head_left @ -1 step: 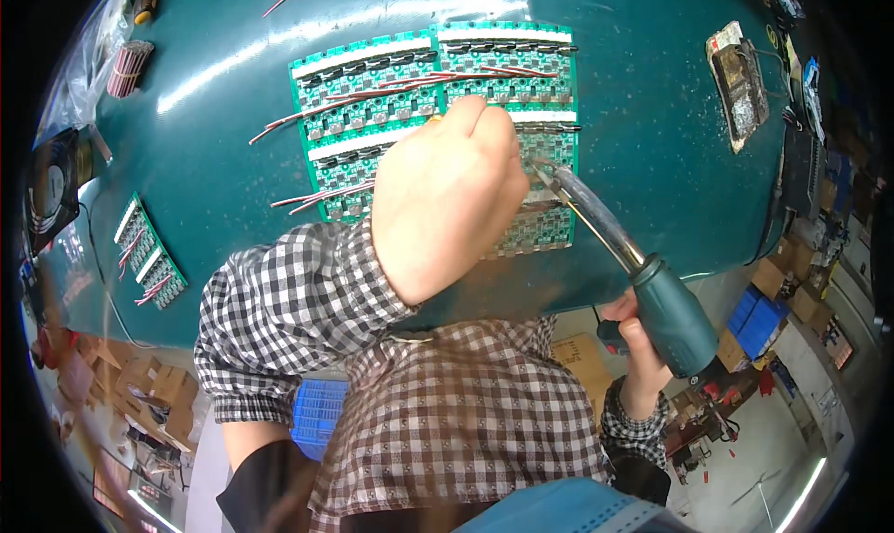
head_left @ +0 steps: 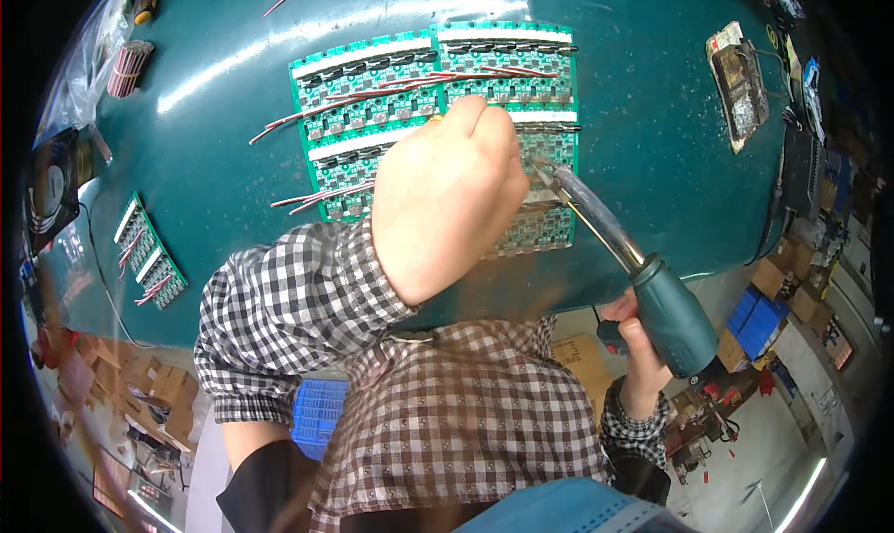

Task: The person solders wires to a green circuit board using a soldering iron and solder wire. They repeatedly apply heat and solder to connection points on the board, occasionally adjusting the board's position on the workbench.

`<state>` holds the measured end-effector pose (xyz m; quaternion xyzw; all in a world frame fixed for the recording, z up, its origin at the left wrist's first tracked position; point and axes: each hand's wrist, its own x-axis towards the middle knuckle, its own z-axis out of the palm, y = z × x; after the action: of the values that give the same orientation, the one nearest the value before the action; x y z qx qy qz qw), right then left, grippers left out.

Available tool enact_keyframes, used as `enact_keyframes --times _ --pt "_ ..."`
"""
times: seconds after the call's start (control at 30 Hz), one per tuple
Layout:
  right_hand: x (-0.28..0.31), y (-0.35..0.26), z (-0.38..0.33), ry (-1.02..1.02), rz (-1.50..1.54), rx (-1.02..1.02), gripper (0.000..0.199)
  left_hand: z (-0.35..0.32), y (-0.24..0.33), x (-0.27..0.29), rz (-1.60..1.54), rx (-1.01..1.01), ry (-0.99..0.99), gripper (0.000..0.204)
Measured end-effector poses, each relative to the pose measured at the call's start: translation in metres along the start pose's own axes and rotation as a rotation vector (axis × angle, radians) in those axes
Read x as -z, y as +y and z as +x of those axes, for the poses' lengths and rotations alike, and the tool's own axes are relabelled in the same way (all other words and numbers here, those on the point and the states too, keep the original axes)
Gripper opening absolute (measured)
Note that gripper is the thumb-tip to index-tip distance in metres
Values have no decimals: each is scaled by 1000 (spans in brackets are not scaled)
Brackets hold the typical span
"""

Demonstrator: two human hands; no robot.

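- A blue mask (head_left: 568, 510) showed at the lower edge of the frame, below a checked garment (head_left: 438, 421).
- At lower right, the right hand (head_left: 644, 361) was closed around the green handle of a soldering iron (head_left: 675, 314).
- The iron's metal barrel slanted up and left, its tip just beside the left hand (head_left: 452, 188); contact with a board could not be told.
- That left hand was curled, back upward, over the centre of the frame; its fingertips were hidden, so whether it gripped anything could not be told.
- Green circuit boards (head_left: 507, 91) lay on the green desk (head_left: 652, 86) in the upper middle, partly under the left hand, with reddish wires (head_left: 358, 95) across them.
- A smaller board group (head_left: 149, 254) lay at left.
- A worn block-shaped holder (head_left: 740, 86) sat at upper right.
- At upper left were a wire bundle (head_left: 128, 70) and a yellow-and-dark tool handle (head_left: 146, 0).
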<state>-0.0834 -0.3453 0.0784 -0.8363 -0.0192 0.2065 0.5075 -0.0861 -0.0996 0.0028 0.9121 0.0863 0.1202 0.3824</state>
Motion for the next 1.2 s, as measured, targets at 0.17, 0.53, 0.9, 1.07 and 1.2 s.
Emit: enact_keyframes --times 0.17,0.53,0.9,1.07,1.2 --pt "1 4 -1 -5 -1 30 42 5 5 10 87 -141 -51 16" --pt "0 2 1 -9 -3 60 41 1 0 2 -13 -1 -2 16" --pt "16 9 1 -141 -106 39 57 0 -2 -2 5 -29 33 16" --pt "13 8 -1 -104 -106 11 59 0 0 -1 -4 -13 13 16" --pt "12 11 -5 -59 -16 -40 63 0 0 -1 -13 -18 21 17"
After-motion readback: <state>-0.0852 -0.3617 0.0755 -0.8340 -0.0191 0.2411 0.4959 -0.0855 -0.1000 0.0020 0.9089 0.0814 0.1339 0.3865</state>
